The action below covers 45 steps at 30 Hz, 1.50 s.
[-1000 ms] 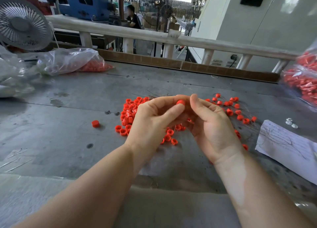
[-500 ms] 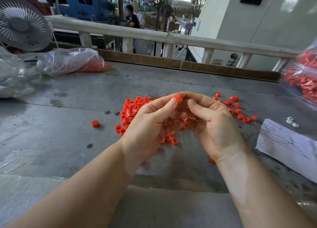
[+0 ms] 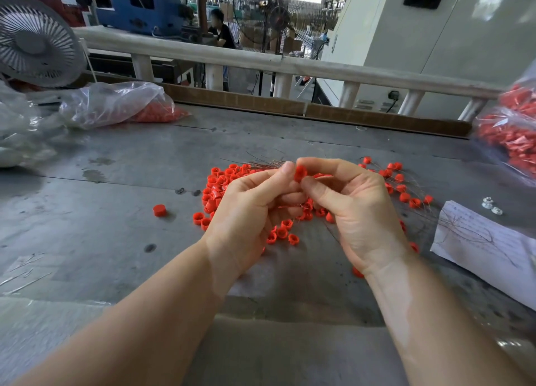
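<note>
Both hands are raised a little above the grey surface (image 3: 87, 240), close together near its middle. The right hand (image 3: 362, 211) pinches one red cap (image 3: 300, 173) between the index finger and the thumb, so this hand is narrow and closed around the cap. The left hand (image 3: 249, 208) is just beside it. Its thumb tip touches the left side of the cap and its other fingers are curled under. I cannot tell if these fingers hold something.

The cap is in the air, above a pile of caps (image 3: 220, 182) that lies on the surface under and behind the hands. One single cap (image 3: 159, 210) lies apart, to the left of the pile. More caps with thin wires (image 3: 406, 195) are spread to the right of the right hand. Near them, at the right edge, lies a sheet of paper (image 3: 487, 240), and just beyond it there are some small white parts (image 3: 493, 207).

A clear bag (image 3: 121, 104) with red pieces lies at the far left, in front of a fan (image 3: 34, 43). Another bag of red pieces (image 3: 513, 142) is at the far right. A pale rail (image 3: 261, 63) runs along the back.
</note>
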{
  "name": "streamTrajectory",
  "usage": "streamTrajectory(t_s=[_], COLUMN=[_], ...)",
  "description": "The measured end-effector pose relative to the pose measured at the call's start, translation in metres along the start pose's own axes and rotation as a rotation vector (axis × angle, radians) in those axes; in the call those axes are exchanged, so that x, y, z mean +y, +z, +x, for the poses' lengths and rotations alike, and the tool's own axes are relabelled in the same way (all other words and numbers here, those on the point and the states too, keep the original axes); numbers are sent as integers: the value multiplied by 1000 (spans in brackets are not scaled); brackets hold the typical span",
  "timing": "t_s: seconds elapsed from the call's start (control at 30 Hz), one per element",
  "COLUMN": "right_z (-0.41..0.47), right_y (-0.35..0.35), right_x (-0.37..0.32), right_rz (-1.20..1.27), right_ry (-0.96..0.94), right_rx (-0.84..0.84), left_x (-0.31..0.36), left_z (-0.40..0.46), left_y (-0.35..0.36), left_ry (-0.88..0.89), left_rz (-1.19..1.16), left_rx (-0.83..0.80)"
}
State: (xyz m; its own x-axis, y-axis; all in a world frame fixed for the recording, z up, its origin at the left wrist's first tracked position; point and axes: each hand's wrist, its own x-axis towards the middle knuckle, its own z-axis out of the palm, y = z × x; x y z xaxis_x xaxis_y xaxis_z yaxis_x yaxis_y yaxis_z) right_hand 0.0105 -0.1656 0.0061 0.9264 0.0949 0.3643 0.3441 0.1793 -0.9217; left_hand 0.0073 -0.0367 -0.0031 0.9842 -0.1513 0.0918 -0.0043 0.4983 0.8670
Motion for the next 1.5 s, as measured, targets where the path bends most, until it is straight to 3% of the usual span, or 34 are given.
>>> streamTrajectory(t_s=[0.23,0.53,0.73,0.93,1.03,1.1,1.27,1.5], right_z=[1,-1,-1,-1,0,1,2,2], right_y=[1,4,1,1,1,-2,-2,2], right_x=[-6,-10,-9,-2,0,1,3,4], right_rz=[246,324,307,-20,2,82,138,236], right_ry=[169,201,194,1,3,75,194,182], right_rx=[-11,-45,-56,19,0,-15,-120,-135], left_x=[-2,-3,-3,-4,-6,-6,-6,-3], left_z=[1,0,0,0,0,-1,-4,-7], left_y=[-1,-3,-2,-1,0,1,3,4], left_ry=[78,134,147,104,161,226,453,568], left_rz=[60,119,106,87,139,224,690,873], left_rx=[-8,-5,-23,-1,62,93,162,233])
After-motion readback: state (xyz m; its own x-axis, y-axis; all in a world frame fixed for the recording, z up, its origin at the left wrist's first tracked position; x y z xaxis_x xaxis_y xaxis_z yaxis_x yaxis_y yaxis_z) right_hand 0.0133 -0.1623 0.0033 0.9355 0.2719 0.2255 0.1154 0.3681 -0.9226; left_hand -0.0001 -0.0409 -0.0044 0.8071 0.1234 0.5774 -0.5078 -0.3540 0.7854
